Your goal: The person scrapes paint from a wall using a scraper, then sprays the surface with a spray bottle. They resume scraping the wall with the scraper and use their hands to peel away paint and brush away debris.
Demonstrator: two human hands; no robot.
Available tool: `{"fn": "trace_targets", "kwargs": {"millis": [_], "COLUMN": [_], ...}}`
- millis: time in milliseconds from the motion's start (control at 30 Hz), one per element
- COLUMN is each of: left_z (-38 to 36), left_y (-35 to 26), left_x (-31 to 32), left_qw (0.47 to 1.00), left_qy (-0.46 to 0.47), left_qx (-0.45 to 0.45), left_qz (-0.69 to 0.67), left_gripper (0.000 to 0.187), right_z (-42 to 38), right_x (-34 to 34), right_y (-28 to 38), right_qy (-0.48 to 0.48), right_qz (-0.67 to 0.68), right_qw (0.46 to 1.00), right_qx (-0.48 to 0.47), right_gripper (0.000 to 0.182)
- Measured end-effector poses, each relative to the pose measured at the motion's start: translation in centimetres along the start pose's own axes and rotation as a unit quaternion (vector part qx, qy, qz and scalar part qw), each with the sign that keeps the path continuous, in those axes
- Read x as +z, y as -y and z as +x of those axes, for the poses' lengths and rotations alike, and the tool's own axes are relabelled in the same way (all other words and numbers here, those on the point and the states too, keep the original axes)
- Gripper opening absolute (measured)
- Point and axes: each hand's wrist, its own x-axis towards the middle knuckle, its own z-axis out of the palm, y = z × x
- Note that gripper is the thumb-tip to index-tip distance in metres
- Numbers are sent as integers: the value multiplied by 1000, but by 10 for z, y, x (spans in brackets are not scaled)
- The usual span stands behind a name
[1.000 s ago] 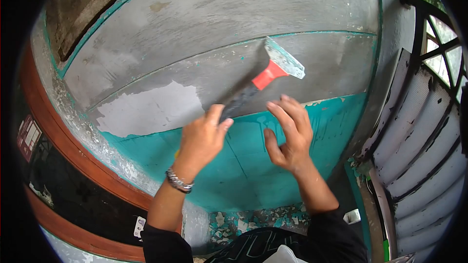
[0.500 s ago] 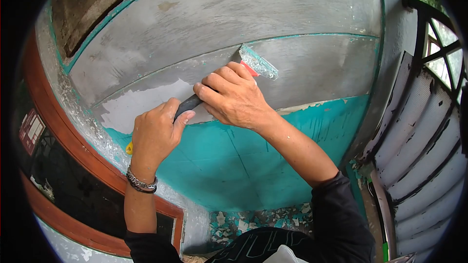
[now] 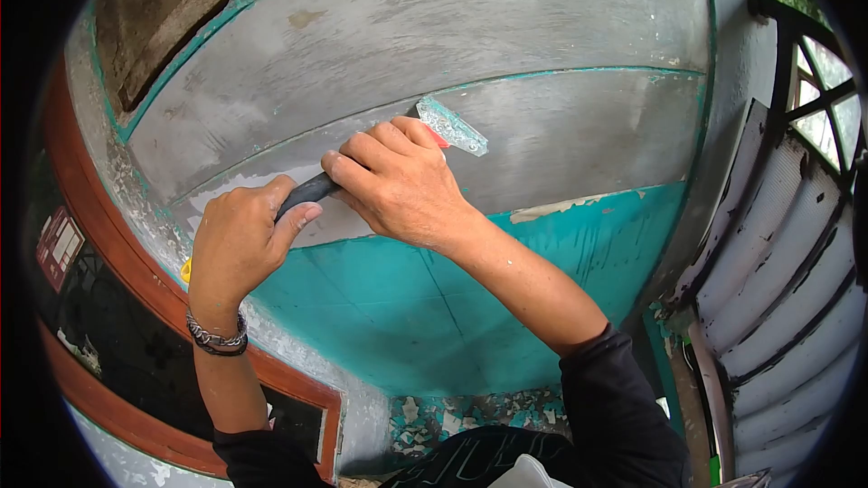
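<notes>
A long-handled scraper (image 3: 307,192) lies slantwise against the grey wall (image 3: 561,126). My left hand (image 3: 242,239) is closed round the lower part of its dark handle, and a yellow end shows beside the wrist. Higher up, my right hand (image 3: 398,176) wraps the tool near its red neck. The scraper's wide blade (image 3: 452,126), speckled with turquoise paint bits, rests on the bare grey band. Below it, turquoise paint (image 3: 407,307) still covers the wall, with a ragged edge. A pale patch lies partly behind my hands.
At the left stands a brown wooden frame (image 3: 145,262) with dark glass. Paint flakes (image 3: 479,416) lie at the foot of the wall. A dark metal gate (image 3: 814,90) and pale corrugated sheeting (image 3: 778,262) stand on the right.
Both hands and the scraper have moved left along the wall, and the blade has slid left and slightly down. Less of the pale patch shows behind my hands.
</notes>
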Motion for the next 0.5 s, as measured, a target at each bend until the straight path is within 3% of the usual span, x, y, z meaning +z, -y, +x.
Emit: {"fn": "trace_targets", "kwargs": {"millis": [433,500], "left_z": [4,4], "left_y": [10,12], "left_x": [4,6], "left_qw": [1000,999], "left_qy": [1,28], "left_qx": [23,3], "left_qz": [-1,-19], "left_gripper": [40,28], "right_z": [0,-2], "right_x": [3,6], "right_y": [-1,-1], "right_qy": [-16,-18], "right_qz": [-18,-31], "right_qw": [1000,999], "right_qx": [-7,-11], "right_gripper": [28,27]}}
